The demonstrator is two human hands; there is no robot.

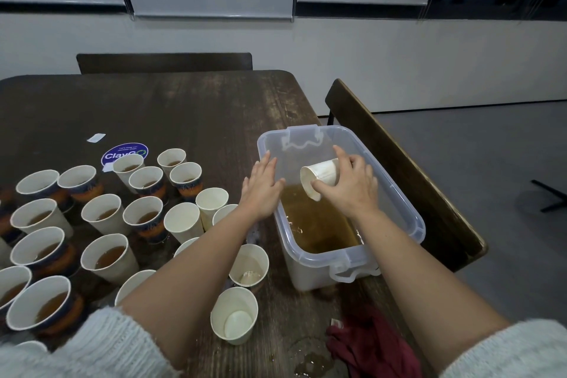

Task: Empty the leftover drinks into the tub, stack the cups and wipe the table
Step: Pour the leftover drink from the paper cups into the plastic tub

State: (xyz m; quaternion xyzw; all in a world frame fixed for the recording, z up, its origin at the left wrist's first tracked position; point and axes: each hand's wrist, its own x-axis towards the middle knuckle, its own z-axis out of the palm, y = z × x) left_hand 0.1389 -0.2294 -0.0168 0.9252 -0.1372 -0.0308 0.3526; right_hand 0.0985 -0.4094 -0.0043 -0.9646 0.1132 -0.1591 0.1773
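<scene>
My right hand (pixel 351 186) grips a white paper cup (pixel 319 178) tipped on its side over the clear plastic tub (pixel 411 215), mouth pointing left and down. Brown liquid (pixel 319 224) fills the tub's bottom. My left hand (pixel 262 189) is flat with straight fingers at the tub's left rim and holds nothing. Several paper cups (pixel 107 258) with brown drink stand on the left of the dark wooden table (pixel 184 107). Two empty white cups (pixel 234 314) stand near the front, one beside the tub (pixel 250 264).
A dark red cloth (pixel 368 344) lies crumpled at the table's front right, beside a small wet spill (pixel 310 362). A round blue sticker (pixel 124 153) and a white slip (pixel 96 137) lie behind the cups. Chairs stand at the far side (pixel 164 62) and to the right (pixel 399 163).
</scene>
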